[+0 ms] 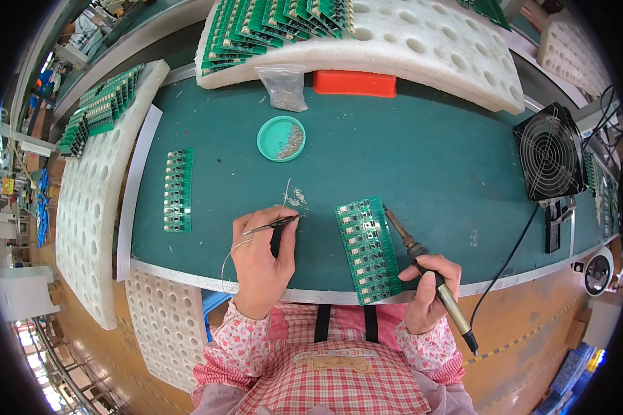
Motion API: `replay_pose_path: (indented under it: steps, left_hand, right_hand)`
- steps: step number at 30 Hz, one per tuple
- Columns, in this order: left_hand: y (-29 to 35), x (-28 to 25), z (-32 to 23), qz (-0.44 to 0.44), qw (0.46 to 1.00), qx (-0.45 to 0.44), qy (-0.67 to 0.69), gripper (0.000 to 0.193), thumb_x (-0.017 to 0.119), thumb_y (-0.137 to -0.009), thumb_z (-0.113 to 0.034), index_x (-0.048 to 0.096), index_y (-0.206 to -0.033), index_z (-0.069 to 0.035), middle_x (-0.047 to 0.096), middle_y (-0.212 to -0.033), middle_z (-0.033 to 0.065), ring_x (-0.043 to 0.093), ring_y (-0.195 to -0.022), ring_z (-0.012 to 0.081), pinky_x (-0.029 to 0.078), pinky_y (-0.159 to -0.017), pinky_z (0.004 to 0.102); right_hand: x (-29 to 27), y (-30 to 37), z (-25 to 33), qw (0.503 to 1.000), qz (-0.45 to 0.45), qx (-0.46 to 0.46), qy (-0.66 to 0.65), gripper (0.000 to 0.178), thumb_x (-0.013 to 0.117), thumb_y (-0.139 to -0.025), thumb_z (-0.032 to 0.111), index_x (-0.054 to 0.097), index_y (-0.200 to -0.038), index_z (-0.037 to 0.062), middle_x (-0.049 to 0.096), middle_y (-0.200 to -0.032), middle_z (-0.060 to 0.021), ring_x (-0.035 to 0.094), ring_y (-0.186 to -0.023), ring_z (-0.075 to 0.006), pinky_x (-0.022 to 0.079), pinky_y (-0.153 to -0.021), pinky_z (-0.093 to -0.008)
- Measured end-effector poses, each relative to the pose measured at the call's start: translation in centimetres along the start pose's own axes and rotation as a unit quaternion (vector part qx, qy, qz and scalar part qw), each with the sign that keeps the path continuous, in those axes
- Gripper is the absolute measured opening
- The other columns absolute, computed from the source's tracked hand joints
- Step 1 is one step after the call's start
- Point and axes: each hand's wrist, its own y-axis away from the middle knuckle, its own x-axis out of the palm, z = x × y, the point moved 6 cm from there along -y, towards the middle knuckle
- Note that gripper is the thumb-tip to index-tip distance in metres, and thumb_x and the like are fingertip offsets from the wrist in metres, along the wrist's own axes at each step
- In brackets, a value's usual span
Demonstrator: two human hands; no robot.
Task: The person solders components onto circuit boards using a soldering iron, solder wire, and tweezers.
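My left hand (259,270) is closed around dark-tipped tweezers (275,223), and a thin silvery wire (288,190), which looks like solder, runs through the same grip. Small pale parts (298,198) lie loose on the green mat just beyond the tweezer tips. In my right hand (429,297) is a soldering iron (455,308), its tip pointing up and left beside the far right edge of a green circuit board panel (368,252). The panel lies at a slight slant between my hands, near the bench's front edge. Whether the iron's tip touches it I cannot tell.
A round green dish (262,146) of small parts sits beyond my left hand, with a clear plastic bag (284,88) and red tray (355,84) behind. Another board strip (178,190) lies left. White foam racks (457,52) hold boards; a black fan (550,153) stands right.
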Motion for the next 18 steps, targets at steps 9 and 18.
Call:
replay_pose_path:
  steps: [9, 18]
  left_hand:
    - [0.0, -0.1, -0.4, 0.004, 1.000, 0.007, 0.003, 0.014, 0.067, -0.086, 0.003, 0.067, -0.099, -0.004, 0.069, -0.098, 0.0072, 0.063, -0.089, 0.0258, 0.049, -0.079, 0.0346]
    - [0.9, 2.2, -3.3, 0.077, 0.985, -0.035, 0.152, 0.019, 0.070, -0.082, 0.006, 0.065, -0.098, -0.001, 0.069, -0.099, 0.0115, 0.064, -0.088, 0.0303, 0.050, -0.077, 0.0368]
  right_hand:
    - [-0.1, 0.1, -0.1, 1.000, -0.012, 0.017, -0.012, 0.020, 0.058, -0.099, 0.019, 0.061, -0.105, 0.0005, 0.067, -0.069, -0.0073, 0.062, -0.063, -0.0161, 0.048, -0.063, -0.0292]
    - [-0.1, -0.2, 0.0, 1.000, 0.008, 0.008, -0.013, 0.014, 0.059, -0.097, 0.012, 0.061, -0.106, 0.0018, 0.069, -0.071, -0.0069, 0.063, -0.062, -0.0172, 0.048, -0.063, -0.0309]
